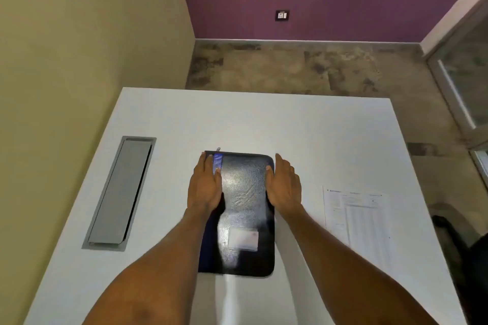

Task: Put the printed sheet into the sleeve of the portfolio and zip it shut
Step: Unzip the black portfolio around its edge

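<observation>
Lying flat at centre of worktop (330, 134): black portfolio (245, 198), closed | left hand (204, 185): grip wide, palm down on its left edge | right hand (284, 186): grip wide, along its right edge | printed sheet (361, 221): flat, right of portfolio, apart.

portfolio (244, 208): black, closed, flat on white table (317, 134); zipper pull at far left corner
left hand (205, 185): fingers straight, on portfolio's left edge
right hand (284, 183): fingers straight, against right edge
printed sheet (359, 221): flat on table, right of portfolio, apart
cable hatch (120, 192): grey, left side
</observation>
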Available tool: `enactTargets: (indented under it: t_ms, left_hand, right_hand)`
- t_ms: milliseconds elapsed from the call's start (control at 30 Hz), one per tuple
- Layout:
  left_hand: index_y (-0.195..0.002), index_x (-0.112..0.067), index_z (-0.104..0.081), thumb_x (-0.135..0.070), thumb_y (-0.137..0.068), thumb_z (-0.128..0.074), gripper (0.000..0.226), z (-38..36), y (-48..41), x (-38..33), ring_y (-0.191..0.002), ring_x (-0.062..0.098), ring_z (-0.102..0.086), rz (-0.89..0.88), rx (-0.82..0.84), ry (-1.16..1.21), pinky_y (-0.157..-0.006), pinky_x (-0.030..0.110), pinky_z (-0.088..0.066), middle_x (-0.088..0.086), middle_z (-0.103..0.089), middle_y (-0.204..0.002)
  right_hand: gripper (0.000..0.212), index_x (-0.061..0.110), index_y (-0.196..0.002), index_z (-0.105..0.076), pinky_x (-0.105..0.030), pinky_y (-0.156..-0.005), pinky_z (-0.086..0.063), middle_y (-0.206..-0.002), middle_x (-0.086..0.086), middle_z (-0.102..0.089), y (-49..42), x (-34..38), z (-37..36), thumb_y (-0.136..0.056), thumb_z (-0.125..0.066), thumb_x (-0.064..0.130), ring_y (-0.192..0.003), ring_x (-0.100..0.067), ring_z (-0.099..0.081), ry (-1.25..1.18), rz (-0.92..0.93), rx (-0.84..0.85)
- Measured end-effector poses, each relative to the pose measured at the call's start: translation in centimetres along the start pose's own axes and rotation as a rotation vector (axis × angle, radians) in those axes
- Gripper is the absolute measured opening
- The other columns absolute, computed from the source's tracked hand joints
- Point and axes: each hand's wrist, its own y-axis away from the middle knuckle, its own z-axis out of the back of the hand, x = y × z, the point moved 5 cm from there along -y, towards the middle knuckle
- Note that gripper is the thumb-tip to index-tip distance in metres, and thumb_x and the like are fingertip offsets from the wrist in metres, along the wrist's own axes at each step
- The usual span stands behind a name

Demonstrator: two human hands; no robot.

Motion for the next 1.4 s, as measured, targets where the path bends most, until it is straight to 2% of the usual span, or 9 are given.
enactTargets:
  t_ms: [133,367,567,700,867,933,1067,1233,1400]
  left_hand:
    - [-0.160,-0.014,-0.036,-0.030,-0.111,-0.039,0.053,-1.3,-2.3,2.2,-0.156,0.024,-0.027,0.049,0.038,-0.043,-0.124,0.041,-0.029,0.004,-0.024,-0.172]
    - [-0.148,-0.007,-0.051,-0.020,-0.105,-0.050,0.046,-3.0,-7.5,4.0,-0.147,0.034,-0.040,-0.013,0.057,-0.192,-0.117,0.045,-0.038,0.012,-0.042,-0.162]
    - [-0.148,-0.018,-0.053,-0.027,-0.104,-0.049,0.045,-3.7,-11.4,4.8,-0.137,0.030,-0.044,0.022,0.054,-0.381,-0.106,0.046,-0.037,0.004,-0.043,-0.159]
    - [-0.136,-0.015,-0.063,-0.024,-0.101,-0.053,0.037,-4.0,-13.0,5.1,-0.123,0.031,-0.052,0.015,0.067,-0.283,-0.095,0.044,-0.048,0.006,-0.051,-0.140]
    - [-0.114,-0.011,-0.065,-0.025,-0.101,-0.051,0.024,-4.5,-13.8,6.2,-0.098,0.030,-0.064,0.116,0.084,-0.143,-0.080,0.041,-0.056,0.003,-0.045,-0.131]
    - [-0.113,-0.011,-0.064,-0.026,-0.101,-0.051,0.023,-4.7,-14.0,6.4,-0.092,0.033,-0.065,0.107,0.085,-0.130,-0.078,0.040,-0.055,0.002,-0.045,-0.130]
    - [-0.114,-0.015,-0.065,-0.031,-0.101,-0.049,0.026,-5.3,-14.6,6.2,-0.090,0.031,-0.065,0.073,0.101,-0.114,-0.081,0.042,-0.056,-0.001,-0.047,-0.129]
    - [-0.113,-0.015,-0.064,-0.031,-0.100,-0.052,0.024,-5.8,-15.5,6.3,-0.092,0.030,-0.065,0.087,0.118,-0.118,-0.081,0.044,-0.056,0.002,-0.052,-0.125]
    - [-0.110,-0.015,-0.064,-0.030,-0.100,-0.053,0.021,-5.8,-15.9,6.7,-0.096,0.030,-0.064,0.082,0.131,-0.099,-0.084,0.044,-0.055,0.004,-0.055,-0.120]
  right_hand:
    - [0.053,0.020,-0.155,-0.037,-0.049,-0.104,-0.047,-0.144,-0.009,-0.055,-1.7,-0.3,-2.2,-0.107,-0.038,0.041,-0.129,-0.034,-0.055,-0.089,-0.127,0.081]
    - [0.049,0.012,-0.150,-0.040,-0.047,-0.101,-0.049,-0.137,-0.012,-0.057,-5.8,-0.5,-5.8,-0.108,-0.039,0.038,-0.123,-0.033,-0.057,0.074,-0.089,0.181]
    - [0.051,0.011,-0.153,-0.038,-0.046,-0.103,-0.047,-0.145,-0.013,-0.051,-8.7,0.1,-7.7,-0.107,-0.041,0.032,-0.129,-0.033,-0.050,0.139,-0.071,0.208]
    - [0.038,0.011,-0.139,-0.051,-0.043,-0.103,-0.045,-0.138,-0.011,-0.054,-10.6,1.1,-8.7,-0.105,-0.044,0.027,-0.124,-0.030,-0.051,0.208,0.010,0.216]
    - [0.020,0.011,-0.104,-0.063,-0.043,-0.087,-0.050,-0.111,-0.009,-0.061,-13.9,4.6,-9.7,-0.098,-0.045,0.006,-0.103,-0.031,-0.061,0.279,0.197,0.214]
    - [0.022,0.013,-0.110,-0.068,-0.044,-0.088,-0.051,-0.116,-0.007,-0.064,-15.1,6.5,-10.6,-0.102,-0.049,0.006,-0.105,-0.029,-0.062,0.254,0.306,0.211]
    - [0.028,0.021,-0.127,-0.072,-0.040,-0.094,-0.047,-0.130,-0.003,-0.065,-16.6,9.9,-12.5,-0.107,-0.052,0.024,-0.115,-0.027,-0.061,0.112,0.479,0.319]
    - [0.025,0.030,-0.117,-0.077,-0.037,-0.086,-0.047,-0.115,0.001,-0.065,-17.6,11.7,-13.9,-0.099,-0.063,0.020,-0.102,-0.026,-0.061,0.143,0.609,0.437]
    - [0.021,0.030,-0.114,-0.078,-0.041,-0.091,-0.049,-0.117,0.003,-0.063,-18.3,12.2,-13.8,-0.099,-0.063,0.026,-0.103,-0.027,-0.060,0.208,0.694,0.469]
